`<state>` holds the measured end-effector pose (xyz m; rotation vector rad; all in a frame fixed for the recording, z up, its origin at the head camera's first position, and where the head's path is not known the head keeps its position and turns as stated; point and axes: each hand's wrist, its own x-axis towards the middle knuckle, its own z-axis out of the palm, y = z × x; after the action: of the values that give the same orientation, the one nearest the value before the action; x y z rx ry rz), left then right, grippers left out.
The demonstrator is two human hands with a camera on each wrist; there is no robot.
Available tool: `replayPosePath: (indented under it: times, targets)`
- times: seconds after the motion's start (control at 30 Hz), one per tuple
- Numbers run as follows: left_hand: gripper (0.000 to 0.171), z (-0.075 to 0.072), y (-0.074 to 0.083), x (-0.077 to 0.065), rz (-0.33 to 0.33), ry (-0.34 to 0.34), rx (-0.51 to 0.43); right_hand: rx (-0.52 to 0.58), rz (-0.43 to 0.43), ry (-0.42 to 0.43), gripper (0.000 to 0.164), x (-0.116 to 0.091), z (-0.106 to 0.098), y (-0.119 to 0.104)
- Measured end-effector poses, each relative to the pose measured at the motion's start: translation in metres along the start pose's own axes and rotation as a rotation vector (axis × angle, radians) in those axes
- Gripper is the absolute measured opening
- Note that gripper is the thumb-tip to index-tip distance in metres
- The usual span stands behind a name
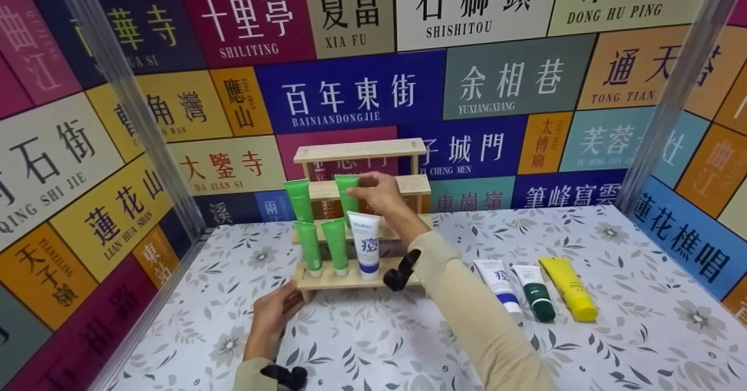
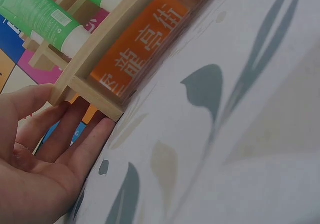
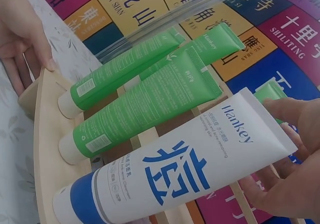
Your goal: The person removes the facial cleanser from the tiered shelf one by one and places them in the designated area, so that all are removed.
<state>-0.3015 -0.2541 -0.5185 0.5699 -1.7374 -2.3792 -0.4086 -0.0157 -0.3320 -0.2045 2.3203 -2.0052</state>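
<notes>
A tiered wooden rack [image 1: 402,185] stands on the table. My left hand [image 1: 274,312] holds the left end of its lowest shelf, thumb and fingers around the corner [image 2: 95,96]. Up at the second tier, my right hand [image 1: 379,192] pinches a green squeeze tube [image 1: 346,189] near its top; its lower part is hidden behind the front row. Another green tube [image 1: 299,198] stands to its left on that tier. Two green tubes [image 1: 307,248] [image 3: 145,108] and a white-and-blue tube [image 1: 366,242] stand upright on the lowest shelf.
Right of the rack, three tubes lie on the flowered tablecloth: a white-and-blue tube [image 1: 499,289], a white-and-dark-green tube [image 1: 534,292] and a yellow tube [image 1: 571,290]. Colourful sign-covered walls [image 1: 350,96] rise close behind the rack, with clear posts [image 1: 659,99] at the corners.
</notes>
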Motion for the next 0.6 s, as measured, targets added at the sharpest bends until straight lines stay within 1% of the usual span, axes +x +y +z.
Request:
replayPosePath:
  times: [0.13,0.27,0.47,0.6]
  targets:
    - [0.051,0.001,0.000,0.000,0.005,0.004,0.010,-0.079,0.053,-0.012,0.045,0.004,0.001,0.000]
    - [0.051,0.001,0.000,0.000,-0.002,0.010,0.014,-0.101,0.049,-0.020,0.043,0.005,-0.001,0.001]
    - [0.051,0.000,0.000,-0.002,-0.006,0.008,-0.002,-0.026,0.034,-0.006,0.033,0.005,-0.011,0.005]
    - [0.052,0.000,0.002,-0.002,-0.008,0.008,0.002,0.042,-0.012,0.003,0.034,0.002,-0.024,0.002]
